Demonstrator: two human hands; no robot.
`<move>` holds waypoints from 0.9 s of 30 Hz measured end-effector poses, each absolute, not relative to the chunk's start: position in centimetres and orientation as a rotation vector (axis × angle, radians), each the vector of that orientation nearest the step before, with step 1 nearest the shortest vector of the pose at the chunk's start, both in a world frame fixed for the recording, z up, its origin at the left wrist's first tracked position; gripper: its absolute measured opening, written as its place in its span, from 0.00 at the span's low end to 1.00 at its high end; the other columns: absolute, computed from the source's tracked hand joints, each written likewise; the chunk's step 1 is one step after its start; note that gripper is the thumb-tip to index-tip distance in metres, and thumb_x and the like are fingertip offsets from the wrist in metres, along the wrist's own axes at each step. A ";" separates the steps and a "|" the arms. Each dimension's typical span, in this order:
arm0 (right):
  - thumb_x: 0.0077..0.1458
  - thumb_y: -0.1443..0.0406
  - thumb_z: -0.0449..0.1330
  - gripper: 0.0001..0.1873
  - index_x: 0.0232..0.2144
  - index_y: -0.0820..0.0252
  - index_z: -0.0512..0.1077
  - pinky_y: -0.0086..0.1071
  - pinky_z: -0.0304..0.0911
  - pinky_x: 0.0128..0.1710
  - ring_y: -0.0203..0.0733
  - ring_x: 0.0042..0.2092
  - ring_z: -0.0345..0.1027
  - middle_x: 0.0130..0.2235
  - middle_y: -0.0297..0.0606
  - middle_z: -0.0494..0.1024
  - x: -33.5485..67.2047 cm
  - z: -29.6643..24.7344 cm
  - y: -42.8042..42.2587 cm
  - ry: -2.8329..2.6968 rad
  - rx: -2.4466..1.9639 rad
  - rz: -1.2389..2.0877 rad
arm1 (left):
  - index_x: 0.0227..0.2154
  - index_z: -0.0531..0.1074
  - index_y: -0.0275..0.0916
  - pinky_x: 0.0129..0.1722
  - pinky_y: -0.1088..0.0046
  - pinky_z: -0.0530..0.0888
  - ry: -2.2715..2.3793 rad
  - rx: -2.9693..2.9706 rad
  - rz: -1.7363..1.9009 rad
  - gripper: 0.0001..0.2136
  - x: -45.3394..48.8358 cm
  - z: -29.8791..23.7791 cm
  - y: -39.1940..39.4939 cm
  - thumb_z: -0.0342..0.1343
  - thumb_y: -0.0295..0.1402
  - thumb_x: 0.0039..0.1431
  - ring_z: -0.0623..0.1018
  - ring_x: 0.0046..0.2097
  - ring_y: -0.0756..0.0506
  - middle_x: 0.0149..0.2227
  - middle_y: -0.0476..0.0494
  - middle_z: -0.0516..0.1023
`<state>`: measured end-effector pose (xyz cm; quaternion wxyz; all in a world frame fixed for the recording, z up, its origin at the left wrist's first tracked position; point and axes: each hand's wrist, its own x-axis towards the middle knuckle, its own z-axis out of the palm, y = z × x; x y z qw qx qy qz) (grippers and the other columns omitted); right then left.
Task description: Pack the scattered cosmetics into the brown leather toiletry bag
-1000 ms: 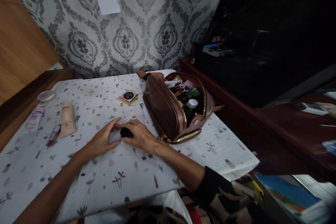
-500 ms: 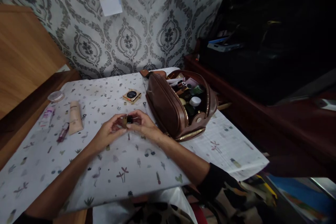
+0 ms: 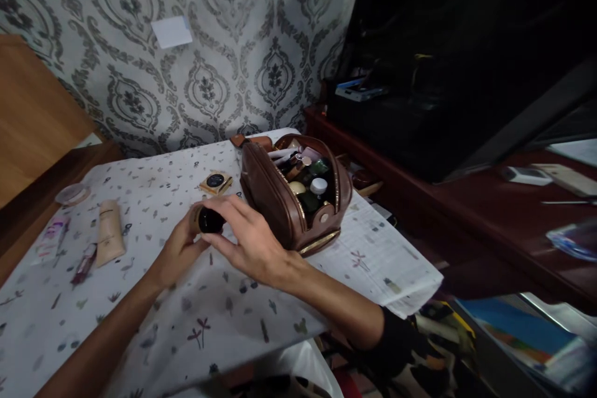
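Over the table, both hands are closed around a small round jar with a black lid (image 3: 211,221), its lid end tipped toward me. My left hand (image 3: 173,253) grips the brownish body, which is mostly hidden by fingers. Around the black lid are the thumb and fingers of my right hand (image 3: 254,241). Just behind the hands lies a square gold compact (image 3: 216,182) with a dark round centre. A brown makeup bag (image 3: 268,193) stands to the right, unzipped, with a white-capped container (image 3: 318,186) and several cosmetics inside.
To the left lie a beige tube (image 3: 110,233), a lip gloss (image 3: 84,263), a white and purple tube (image 3: 53,237) and a round clear-lidded case (image 3: 72,194). A patterned white cloth (image 3: 233,329) covers the table. A dark red cabinet (image 3: 420,217) stands at right.
The jar has turned so its black lid faces me more, and both hands have come nearer to me. The camera view has shifted to the right.
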<state>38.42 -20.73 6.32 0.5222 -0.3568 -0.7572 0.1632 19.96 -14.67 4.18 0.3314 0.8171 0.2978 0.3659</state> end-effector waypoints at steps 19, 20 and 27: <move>0.58 0.68 0.65 0.20 0.53 0.58 0.74 0.38 0.72 0.47 0.45 0.49 0.72 0.49 0.43 0.75 54.2 11.2 -20.1 -1.758 -1.248 0.298 | 0.69 0.55 0.35 0.66 0.58 0.68 0.368 3.107 1.014 0.29 28.6 6.6 -17.5 0.53 0.24 0.68 0.63 0.69 0.38 0.64 0.32 0.68; 0.57 0.69 0.65 0.19 0.52 0.59 0.75 0.38 0.71 0.48 0.44 0.49 0.72 0.49 0.42 0.75 54.2 11.5 -19.6 -1.838 -1.253 0.295 | 0.69 0.54 0.35 0.66 0.58 0.68 0.385 3.086 1.023 0.29 28.6 6.5 -17.7 0.53 0.24 0.67 0.63 0.70 0.38 0.64 0.32 0.68; 0.51 0.74 0.67 0.16 0.43 0.60 0.77 0.37 0.67 0.45 0.43 0.43 0.71 0.42 0.39 0.76 53.9 12.4 -15.9 -2.361 -1.198 0.335 | 0.71 0.53 0.39 0.63 0.55 0.73 0.522 2.999 1.051 0.32 28.5 4.9 -18.1 0.54 0.23 0.66 0.64 0.69 0.34 0.68 0.33 0.64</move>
